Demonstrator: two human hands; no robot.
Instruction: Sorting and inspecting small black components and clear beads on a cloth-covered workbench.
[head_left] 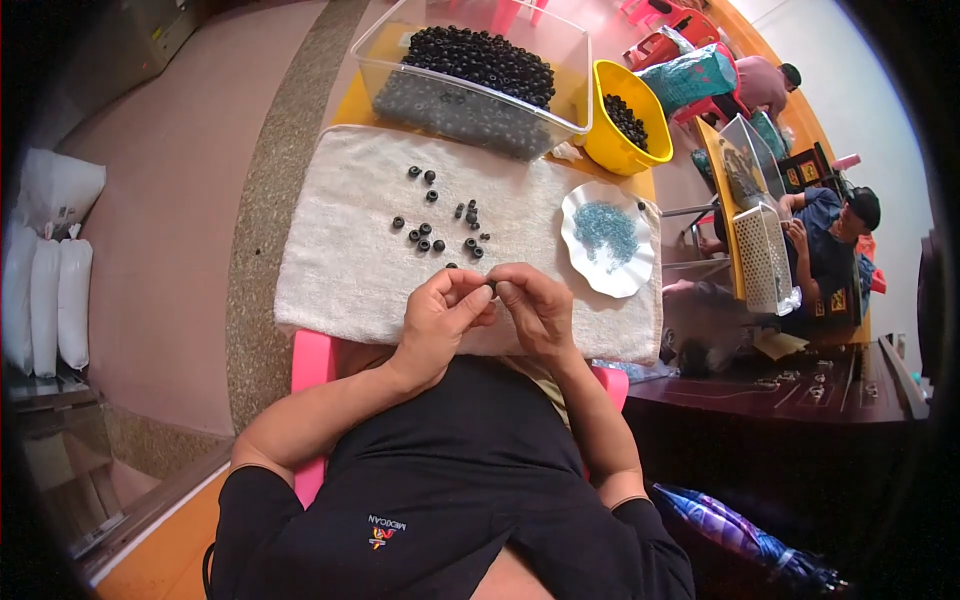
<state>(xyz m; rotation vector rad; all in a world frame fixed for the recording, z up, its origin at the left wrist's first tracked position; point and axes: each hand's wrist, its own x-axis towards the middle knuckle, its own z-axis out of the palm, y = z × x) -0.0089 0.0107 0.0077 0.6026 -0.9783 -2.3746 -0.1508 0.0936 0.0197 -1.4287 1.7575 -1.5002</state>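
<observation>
My left hand and my right hand meet over the near part of a white towel. Fingers and thumbs of both are pinched together on a small black bead, mostly covered by the fingertips. Just beyond them, several loose round black beads with holes lie scattered, along with some smaller dark pieces. To the right sits a white wavy-rimmed plate holding a heap of tiny clear bluish pieces.
A clear plastic bin full of black beads stands at the far edge, beside a yellow tub with more. White sacks stand at left. At right, another person sits by a white basket. A folded umbrella lies lower right.
</observation>
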